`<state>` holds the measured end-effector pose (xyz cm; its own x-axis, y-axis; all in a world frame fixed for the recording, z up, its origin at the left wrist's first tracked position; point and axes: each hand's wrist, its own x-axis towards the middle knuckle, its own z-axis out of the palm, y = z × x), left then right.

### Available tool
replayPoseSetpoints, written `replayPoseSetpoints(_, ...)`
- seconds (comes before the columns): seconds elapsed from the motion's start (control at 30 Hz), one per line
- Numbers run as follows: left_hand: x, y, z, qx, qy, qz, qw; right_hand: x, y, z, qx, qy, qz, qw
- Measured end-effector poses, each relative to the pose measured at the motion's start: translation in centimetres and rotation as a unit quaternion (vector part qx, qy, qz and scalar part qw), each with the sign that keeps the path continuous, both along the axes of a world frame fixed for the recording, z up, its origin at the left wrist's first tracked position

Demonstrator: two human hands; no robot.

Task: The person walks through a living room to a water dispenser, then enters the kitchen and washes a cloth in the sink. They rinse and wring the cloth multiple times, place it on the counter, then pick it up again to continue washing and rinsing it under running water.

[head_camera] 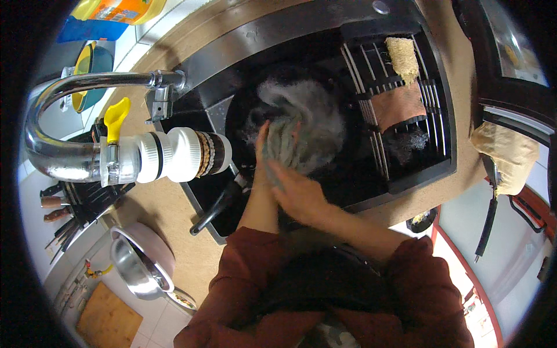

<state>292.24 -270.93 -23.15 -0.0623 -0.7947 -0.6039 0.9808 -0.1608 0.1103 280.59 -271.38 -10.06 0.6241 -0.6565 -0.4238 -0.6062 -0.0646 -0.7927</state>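
Note:
A wet grey-green cloth is bunched between my two hands, low over a dark wok or pan in the black sink. My left hand lies along the cloth's left side, partly hidden by it. Over its near end, my right hand is closed on the cloth and slightly blurred. Whitish, foamy water fills the pan around the cloth. The pan's black handle sticks out over the sink's near left edge.
A chrome faucet with a white filter nozzle reaches over the sink from the left. On the right, a drain rack holds a pinkish cloth and a loofah-like scrubber. Metal bowls stand on the counter at lower left.

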Motion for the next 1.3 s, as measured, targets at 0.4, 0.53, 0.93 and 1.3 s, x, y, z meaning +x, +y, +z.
replayPoseSetpoints(0.4, -1.7, -1.4, 6.7, 0.173, -0.302, -0.045, 0.936, -3.2, -9.9, -16.0, -0.184, 0.157, -0.082, 0.967)
replayPoseSetpoints(0.53, 0.2, 1.5, 2.8, 0.238, -0.34, -0.001, 0.91, -3.2, -7.7, -14.9, -0.159, 0.149, -0.083, 0.972)
replayPoseSetpoints(0.93, -1.5, -2.1, 7.0, 0.255, -0.143, -0.019, 0.956, 2.3, 0.3, -2.2, -0.154, 0.025, 0.001, 0.988)
replayPoseSetpoints(1.3, 1.7, 1.4, 3.2, 0.231, -0.234, 0.03, 0.944, -2.6, -7.5, -14.2, -0.251, 0.181, -0.128, 0.942)
